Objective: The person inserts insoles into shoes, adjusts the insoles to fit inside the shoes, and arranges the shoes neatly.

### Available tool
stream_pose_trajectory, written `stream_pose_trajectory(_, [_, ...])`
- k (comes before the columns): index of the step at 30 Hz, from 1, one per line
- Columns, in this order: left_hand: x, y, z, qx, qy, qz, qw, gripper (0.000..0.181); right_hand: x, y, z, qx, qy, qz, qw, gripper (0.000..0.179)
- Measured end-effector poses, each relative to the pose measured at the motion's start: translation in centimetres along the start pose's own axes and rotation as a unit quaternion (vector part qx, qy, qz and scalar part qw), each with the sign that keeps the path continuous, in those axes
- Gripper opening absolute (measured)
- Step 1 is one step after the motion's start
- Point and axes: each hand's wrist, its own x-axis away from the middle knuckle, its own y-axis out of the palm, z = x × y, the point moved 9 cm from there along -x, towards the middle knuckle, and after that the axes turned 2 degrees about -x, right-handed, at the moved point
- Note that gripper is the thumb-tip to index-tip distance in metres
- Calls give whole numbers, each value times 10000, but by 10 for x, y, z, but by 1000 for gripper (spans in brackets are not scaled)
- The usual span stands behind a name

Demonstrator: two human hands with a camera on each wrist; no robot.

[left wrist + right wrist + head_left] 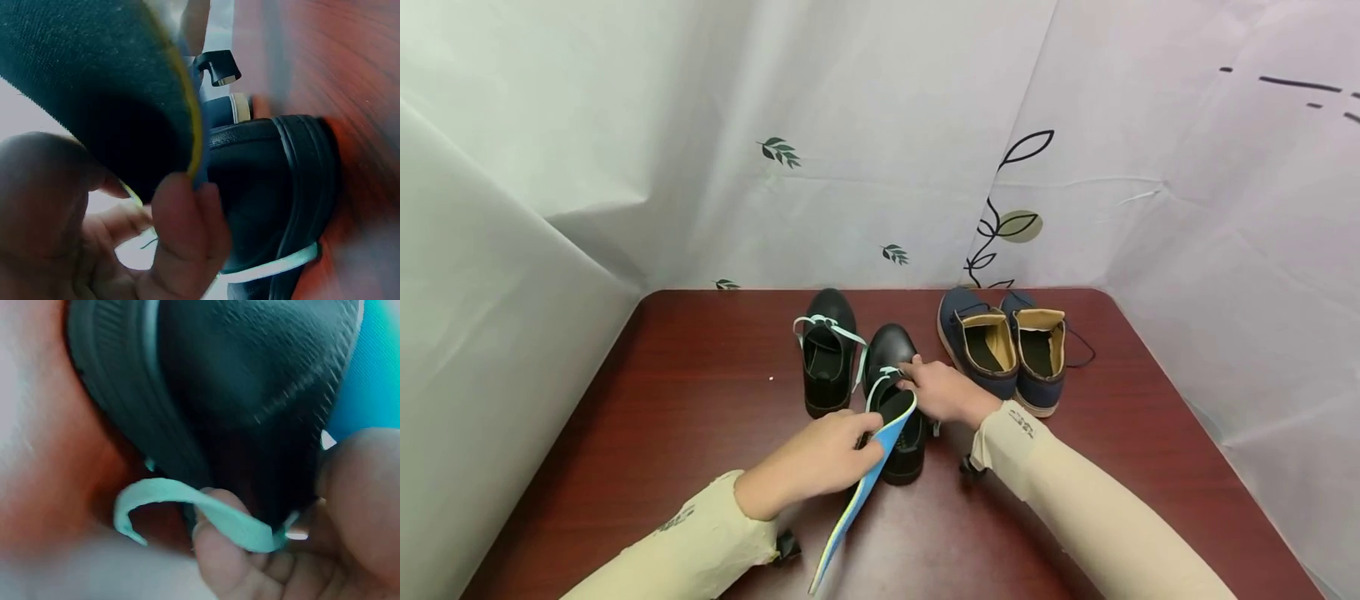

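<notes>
My left hand (823,454) pinches an insole (889,435) between thumb and fingers. The insole is blue underneath with a yellow edge; its dark fabric face (87,69) fills much of the left wrist view. It slants over the opening of a black leather shoe (891,343), one end above the opening, the other hanging toward me. My right hand (943,390) grips the upper of that shoe near the laces, thumb and fingers on either side of the edge. A pale mint shoelace (172,490) lies over the right fingers in the right wrist view.
A matching black shoe (831,308) with mint laces stands to the left, slightly farther back. On the right, two navy shoes (992,385) with tan linings sit side by side. All stand on a reddish-brown table (715,367), with white patterned sheeting (865,183) behind and at both sides.
</notes>
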Motion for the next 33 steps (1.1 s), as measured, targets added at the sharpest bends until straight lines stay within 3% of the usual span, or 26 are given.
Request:
stream_pose_trajectory(4, [-6, 1, 2, 40, -56, -97, 9999, 26, -6, -5, -1, 199, -20, -310, 9993, 52])
stream_pose_trajectory(8, [-12, 2, -1, 402, -129, -239, 9988, 27, -8, -7, -1, 274, -95, -538, 9981, 50])
stream_pose_trajectory(12, [-19, 9, -9, 1324, -486, -625, 9880, 21, -7, -7, 2, 232, -65, -595, 9979, 51])
stream_pose_trajectory(15, [-22, 13, -15, 1790, -777, -735, 9780, 18, -7, -5, 2, 162, -61, -621, 9979, 52])
stream_pose_trajectory(22, [-35, 12, -9, 1017, -795, -586, 9899, 14, -6, -5, 1, 223, -61, -620, 9978, 53])
stream_pose_trajectory(33, [-54, 16, -3, 668, -824, -719, 9917, 16, -5, -4, 2, 210, 3, -557, 9982, 50])
